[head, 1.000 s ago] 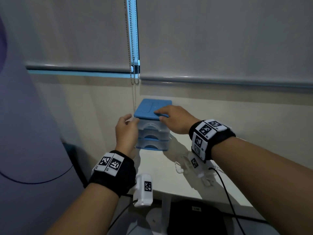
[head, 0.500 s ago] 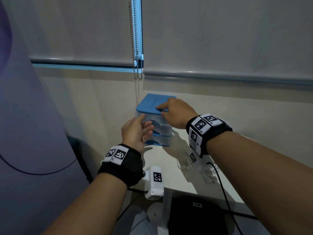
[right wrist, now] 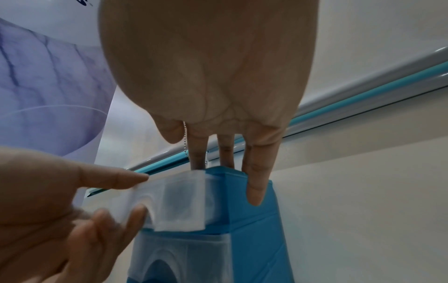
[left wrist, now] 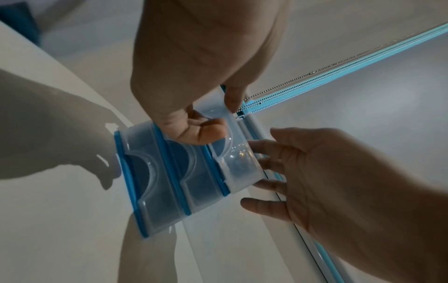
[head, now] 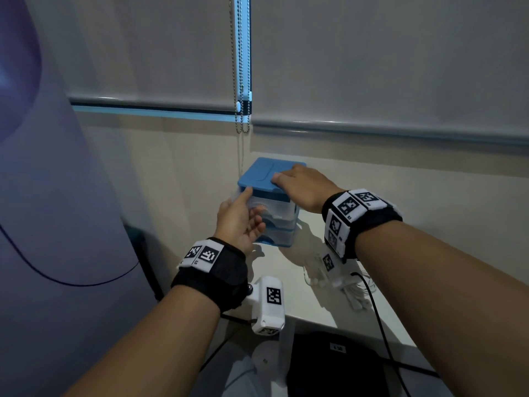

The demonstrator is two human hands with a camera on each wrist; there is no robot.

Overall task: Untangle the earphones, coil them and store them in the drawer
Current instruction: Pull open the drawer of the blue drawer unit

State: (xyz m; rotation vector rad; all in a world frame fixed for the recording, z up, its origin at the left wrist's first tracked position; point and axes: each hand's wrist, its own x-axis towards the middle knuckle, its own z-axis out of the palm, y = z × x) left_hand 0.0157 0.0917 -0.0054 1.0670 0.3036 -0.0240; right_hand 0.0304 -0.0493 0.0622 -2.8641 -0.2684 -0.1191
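while the right hand [head: 303,186] lies flat on the drawer unit [head: 263,174], the left hand [head: 239,222] pinches the top drawer [head: 273,206] (partly out); the earphones [head: 352,295] lie on the tabletop [head: 297,299] towards the body, beneath the right wrist.

The left hand [left wrist: 201,57] grips the top drawer [left wrist: 240,164] of a blue-framed drawer unit [left wrist: 155,201], fingers curled into its scooped handle. The right hand [left wrist: 327,181] lays straight fingers on the unit's top. The unit stands by the white tabletop's [left wrist: 60,210] edge.
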